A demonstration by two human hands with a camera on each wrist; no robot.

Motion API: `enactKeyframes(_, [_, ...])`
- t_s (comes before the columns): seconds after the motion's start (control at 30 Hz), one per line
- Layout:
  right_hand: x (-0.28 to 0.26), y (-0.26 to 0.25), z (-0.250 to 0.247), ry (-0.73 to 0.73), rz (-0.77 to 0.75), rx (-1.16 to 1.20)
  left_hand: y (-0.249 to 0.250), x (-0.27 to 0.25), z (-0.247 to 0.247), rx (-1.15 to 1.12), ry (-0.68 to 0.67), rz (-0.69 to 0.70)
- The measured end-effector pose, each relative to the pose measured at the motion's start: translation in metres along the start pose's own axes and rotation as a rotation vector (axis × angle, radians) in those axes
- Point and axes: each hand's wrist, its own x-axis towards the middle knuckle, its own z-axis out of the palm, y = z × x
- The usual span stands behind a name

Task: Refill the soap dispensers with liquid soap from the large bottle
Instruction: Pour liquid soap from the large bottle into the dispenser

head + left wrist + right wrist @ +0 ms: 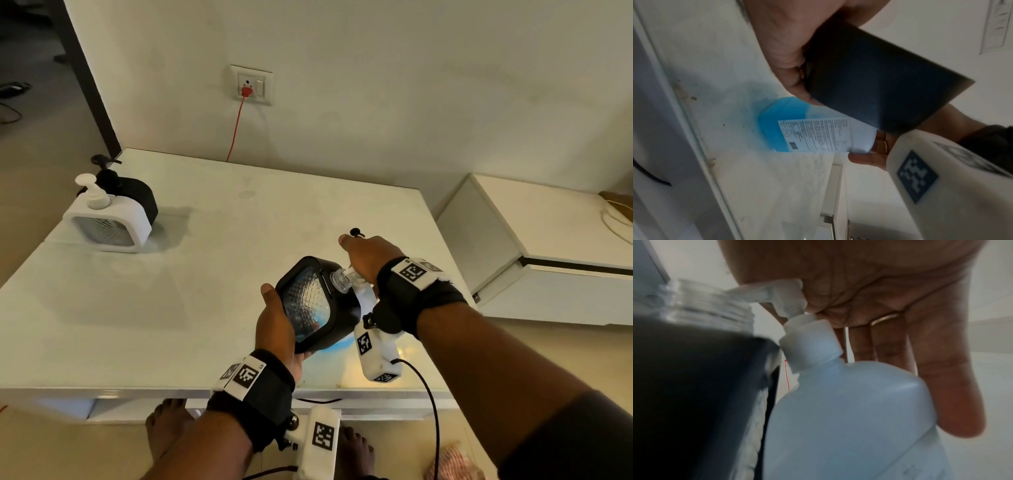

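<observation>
My left hand grips a black soap dispenser with a ribbed clear window and holds it tilted above the table. Its clear threaded neck is uncapped. The large translucent bottle stands on the table behind it, with blue soap in its lower part. My right hand rests palm-down on the bottle's white pump head, fingers straight. The pump's nozzle points into the dispenser's neck. In the head view most of the bottle is hidden by the dispenser and my right wrist.
A white dispenser and another black one stand at the table's far left corner. A small black pump part lies just beyond my right hand. A white cabinet sits to the right. A red cable hangs from the wall socket.
</observation>
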Motion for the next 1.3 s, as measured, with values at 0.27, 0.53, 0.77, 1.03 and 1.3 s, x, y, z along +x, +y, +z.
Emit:
enactKeyframes(0.27, [0.011,0.001,0.001,0.002,0.004,0.008,0.002,0.002,0.0,0.006,0.006,0.012])
enactKeyframes(0.53, [0.002,-0.001,-0.008,-0.1,-0.005,0.141,0.003,0.0,0.0,-0.016,-0.007,-0.001])
enactKeyframes(0.77, [0.003,-0.001,-0.005,-0.081,-0.007,0.14,0.002,0.001,0.0,-0.006,0.004,-0.005])
enactKeyframes(1.03, [0.016,0.007,0.006,0.067,0.028,0.043,0.002,-0.003,0.001,-0.002,0.021,-0.026])
enactKeyframes(1.3, [0.011,0.003,-0.001,-0.055,-0.002,0.114,0.004,-0.004,0.001,-0.012,0.015,-0.01])
